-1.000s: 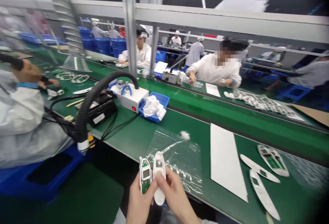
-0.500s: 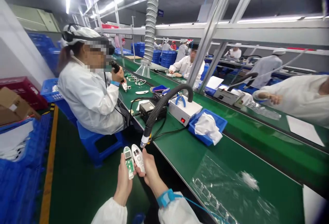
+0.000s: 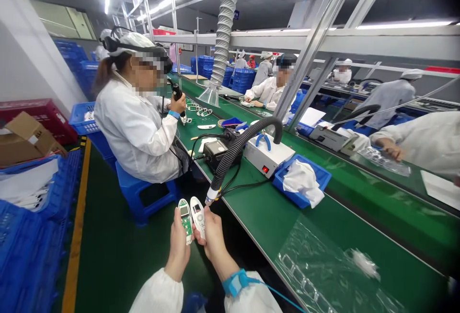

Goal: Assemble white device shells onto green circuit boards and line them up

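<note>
My left hand (image 3: 178,243) is closed on a white remote-control half with a green circuit board (image 3: 186,223) and a small square screen. Beside it, my right hand (image 3: 212,236) grips a white remote-control front cover (image 3: 198,216) that has a dark window and round buttons. The two pieces stand upright side by side, their edges close together; whether they touch is hard to tell. Just beyond my right fingers is the nozzle (image 3: 211,197) of a black flexible hose. A blue wrist strap (image 3: 235,282) with a cord circles my right wrist.
The green bench (image 3: 247,198) holds a white box with a red switch (image 3: 270,156), blue-handled pliers (image 3: 264,141), a blue tray (image 3: 325,175) with white cloth and clear plastic film (image 3: 309,255). A co-worker (image 3: 132,121) sits at the left; blue crates (image 3: 28,246) stand on the floor.
The view has shifted slightly left, so the surroundings sit further right. Both hands keep hold of their pieces, which look a little closer together. The co-worker's hand has moved slightly lower.
</note>
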